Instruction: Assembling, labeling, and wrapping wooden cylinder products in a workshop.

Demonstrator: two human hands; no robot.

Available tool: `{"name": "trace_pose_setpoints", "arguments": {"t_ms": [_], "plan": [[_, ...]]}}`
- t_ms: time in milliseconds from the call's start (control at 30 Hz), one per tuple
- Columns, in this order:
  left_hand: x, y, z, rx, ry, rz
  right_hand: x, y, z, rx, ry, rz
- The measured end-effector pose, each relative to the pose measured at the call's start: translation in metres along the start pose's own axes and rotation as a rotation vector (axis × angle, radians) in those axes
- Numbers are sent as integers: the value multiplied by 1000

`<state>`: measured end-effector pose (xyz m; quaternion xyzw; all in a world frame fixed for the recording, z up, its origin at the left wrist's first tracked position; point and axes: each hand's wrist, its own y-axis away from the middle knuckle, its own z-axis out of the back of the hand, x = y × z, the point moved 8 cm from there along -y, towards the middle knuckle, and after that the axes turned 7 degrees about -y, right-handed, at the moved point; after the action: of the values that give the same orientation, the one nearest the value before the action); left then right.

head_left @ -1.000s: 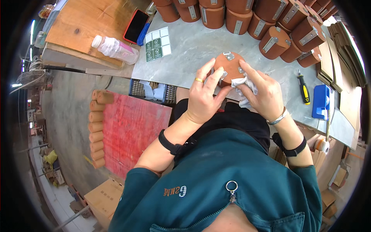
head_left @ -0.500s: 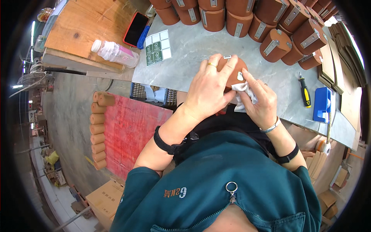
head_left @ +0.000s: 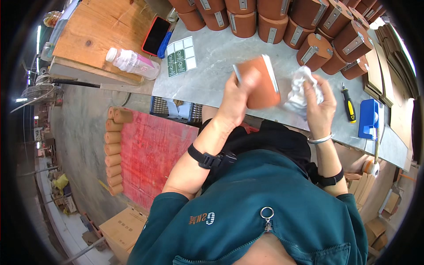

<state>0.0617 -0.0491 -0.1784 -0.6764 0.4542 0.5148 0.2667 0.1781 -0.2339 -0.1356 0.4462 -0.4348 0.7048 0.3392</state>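
A reddish-brown cylindrical pot, with a pale metal strip along its side, is gripped by my left hand above the near edge of the grey table. Motion smears the pot and the thumb on it. To its right, my right hand pinches a crumpled white cloth, held apart from the pot and also blurred. Behind both hands stand stacked pots of the same colour with metal strips on their sides.
A yellow-and-black screwdriver and a blue tape dispenser lie at the right. A sticker sheet, a phone and a plastic bottle are at the left. Brown rolls line a red board below.
My hands have moved apart. The pot has been tilted so its side shows, still in my left hand. My right hand has carried the cloth off the pot to the right.
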Motion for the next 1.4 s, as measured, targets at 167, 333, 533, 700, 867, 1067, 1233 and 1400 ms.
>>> {"name": "trace_pose_setpoints", "arguments": {"t_ms": [167, 333, 533, 700, 867, 1067, 1233, 1400], "plan": [[17, 2, -8, -55, 716, 356, 66, -26, -17, -89, -214, 280], [17, 3, -12, 6, 858, 299, 124, 5, -108, 313, 56, 843], [-16, 20, -9, 265, 1054, 179, 104, 56, -98, 505, -57, 853], [-18, 16, 10, 61, 1014, 337, 44, 46, -53, 465, 81, 547], [-26, 19, 17, 211, 859, 189, 23, 24, -17, 387, 501, 375], [-33, 22, 13, 111, 638, 150, -13, 33, -4, 492, 544, 428], [-20, 21, 14, -10, 466, 154, 75, 17, -33, 298, 113, 501], [-23, 30, -13, 57, 412, 165, 112, 3, -85, 332, 22, 671]]}}
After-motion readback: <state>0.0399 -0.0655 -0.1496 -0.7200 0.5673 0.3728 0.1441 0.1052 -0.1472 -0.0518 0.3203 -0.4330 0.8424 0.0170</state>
